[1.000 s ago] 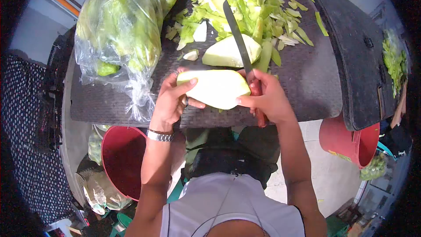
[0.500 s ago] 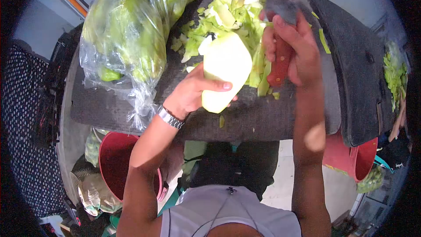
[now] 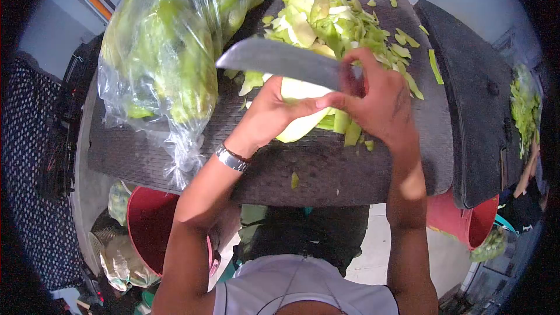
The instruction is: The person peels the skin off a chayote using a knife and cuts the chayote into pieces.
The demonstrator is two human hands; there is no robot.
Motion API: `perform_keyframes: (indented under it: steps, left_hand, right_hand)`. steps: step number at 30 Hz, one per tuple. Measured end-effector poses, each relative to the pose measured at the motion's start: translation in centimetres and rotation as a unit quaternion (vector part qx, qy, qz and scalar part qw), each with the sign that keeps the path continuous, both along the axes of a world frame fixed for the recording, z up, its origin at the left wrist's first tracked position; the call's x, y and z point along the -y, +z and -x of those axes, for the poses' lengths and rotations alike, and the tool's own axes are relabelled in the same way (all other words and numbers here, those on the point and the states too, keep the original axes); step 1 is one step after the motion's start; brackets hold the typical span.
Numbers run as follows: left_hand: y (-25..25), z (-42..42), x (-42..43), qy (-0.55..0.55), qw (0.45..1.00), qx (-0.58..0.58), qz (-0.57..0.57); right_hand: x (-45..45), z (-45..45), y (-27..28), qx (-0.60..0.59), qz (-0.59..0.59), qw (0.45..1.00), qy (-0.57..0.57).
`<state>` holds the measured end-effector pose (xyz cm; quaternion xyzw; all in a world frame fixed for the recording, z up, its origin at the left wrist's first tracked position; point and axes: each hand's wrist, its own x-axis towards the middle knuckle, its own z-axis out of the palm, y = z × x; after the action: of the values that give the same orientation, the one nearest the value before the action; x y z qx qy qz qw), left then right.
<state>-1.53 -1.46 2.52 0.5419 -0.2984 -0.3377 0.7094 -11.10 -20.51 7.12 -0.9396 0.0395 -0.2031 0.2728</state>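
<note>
My left hand [image 3: 265, 114] is wrapped around a large peeled green fruit [image 3: 300, 122], pale and smooth; its exact kind I cannot tell. In my right hand [image 3: 379, 102] is a knife [image 3: 274, 61] with a broad, curved blade pointing left. The blade passes over the upper part of the fruit and hides some of it. My fingers cover most of the knife's handle, and my two thumbs meet near the blade. Behind both hands lies a heap of green peelings [image 3: 338, 23].
A clear plastic bag of green fruit [image 3: 175, 52] lies on the left of the dark board [image 3: 256, 181]. Another dark panel [image 3: 466, 111] stands at the right. Below the edge are a red bucket [image 3: 143, 227] at left and a red container [image 3: 461, 224] at right.
My right hand has come down and left, swinging the knife from beside the peelings to across the fruit. My left hand keeps its hold, and the fruit sits slightly lower in its grip.
</note>
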Motion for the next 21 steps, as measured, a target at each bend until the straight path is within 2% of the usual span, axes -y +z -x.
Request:
perform_keyframes:
  steps: [3, 10, 13, 16, 19, 21]
  left_hand:
    - [-0.8, 0.0, -0.2, 0.044, 0.994, 0.095, -0.023]
    - [-0.6, 0.5, -1.1, 0.094, 0.965, 0.208, -0.131]
    - [-0.3, 0.6, -1.4, 0.077, 0.95, 0.274, -0.128]
    - [0.2, 0.8, -1.6, 0.06, 0.948, 0.248, -0.193]
    - [-0.4, 0.9, -1.8, 0.009, 0.961, 0.145, -0.233]
    - [0.3, 1.2, -1.5, -0.003, 0.947, 0.272, -0.168]
  right_hand:
    - [-0.4, 0.0, -1.1, 0.024, 0.067, 0.997, 0.001]
    - [-0.3, 0.0, -1.9, 0.024, 0.054, 0.998, 0.036]
    - [0.1, 0.0, -2.5, 0.041, 0.038, 0.997, 0.053]
    - [0.5, 0.0, -2.5, 0.037, 0.04, 0.997, 0.063]
    - [1.1, 0.0, -2.4, 0.009, 0.018, 0.997, 0.075]
    - [1.4, 0.0, -1.6, -0.014, -0.029, 0.997, 0.07]
